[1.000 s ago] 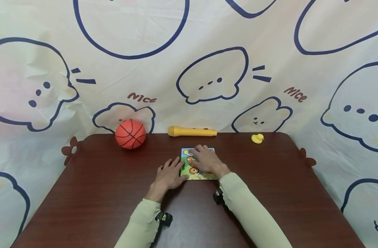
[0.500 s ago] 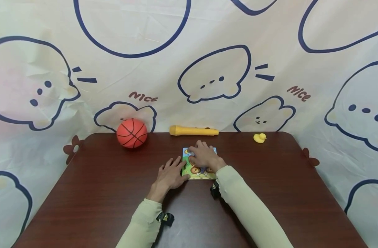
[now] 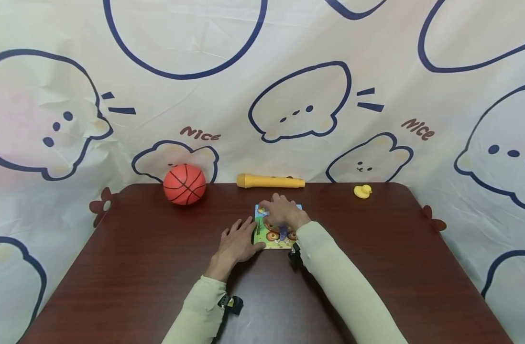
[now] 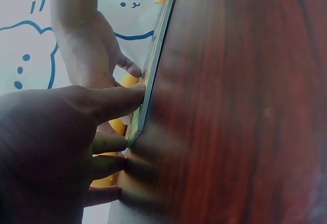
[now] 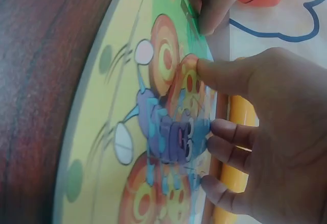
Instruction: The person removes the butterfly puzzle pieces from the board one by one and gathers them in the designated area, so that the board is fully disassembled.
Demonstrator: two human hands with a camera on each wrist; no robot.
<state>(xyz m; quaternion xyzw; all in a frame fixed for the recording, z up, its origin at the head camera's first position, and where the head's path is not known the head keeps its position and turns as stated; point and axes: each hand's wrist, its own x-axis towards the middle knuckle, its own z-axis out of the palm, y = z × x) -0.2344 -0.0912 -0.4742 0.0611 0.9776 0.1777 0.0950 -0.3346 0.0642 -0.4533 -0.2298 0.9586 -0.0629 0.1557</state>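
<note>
A thin square picture board (image 3: 262,239) with a cartoon butterfly lies flat at the middle of the table. My left hand (image 3: 236,243) rests at its left side with fingers spread; in the left wrist view the thumb (image 4: 120,101) touches the board's edge (image 4: 144,106). Over the board's upper part is my right hand (image 3: 283,212), hiding some of the picture. Seen from the right wrist, its thumb (image 5: 219,74) touches an orange wing (image 5: 190,78), and its other fingertips press at the blue area near the far edge. Neither hand grips anything.
Along the back of the dark wooden table (image 3: 159,267) are a red toy basketball (image 3: 184,184) at left, a yellow toy microphone (image 3: 271,181) behind the board and a yellow rubber duck (image 3: 363,191) at right. A cartoon-printed cloth (image 3: 228,119) hangs behind.
My right hand has shifted a little left and toward the far side of the board, uncovering more of its lower right. My left hand has stayed in place at the board's left side.
</note>
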